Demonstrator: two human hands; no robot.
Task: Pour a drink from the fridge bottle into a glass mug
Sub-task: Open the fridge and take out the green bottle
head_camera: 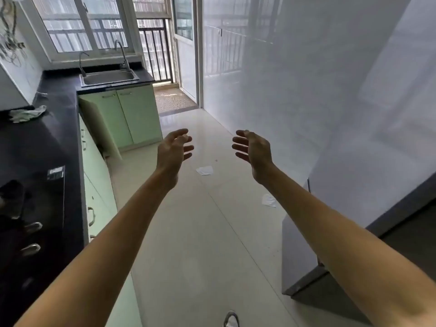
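— Left hand [174, 149]?
— Raised at mid-frame, fingers spread and loosely bent, grasping nothing
— Right hand [253, 149]?
— Level with it, just right of centre, palm turned toward the other, likewise released, well apart from it
— Beneath them?
— Pale tiled floor [200, 232], with a paper scrap [204, 170] between the wrists and a second scrap [269, 200] lower right
— Farther out?
— Grey fridge [302, 256] at lower right; dark counter [54, 138] down the left edge, crumpled cloth [26, 114] on it; sink [111, 84] at upper left, above green cabinets [139, 114]
— Bottle, mug?
— Out of sight in this view
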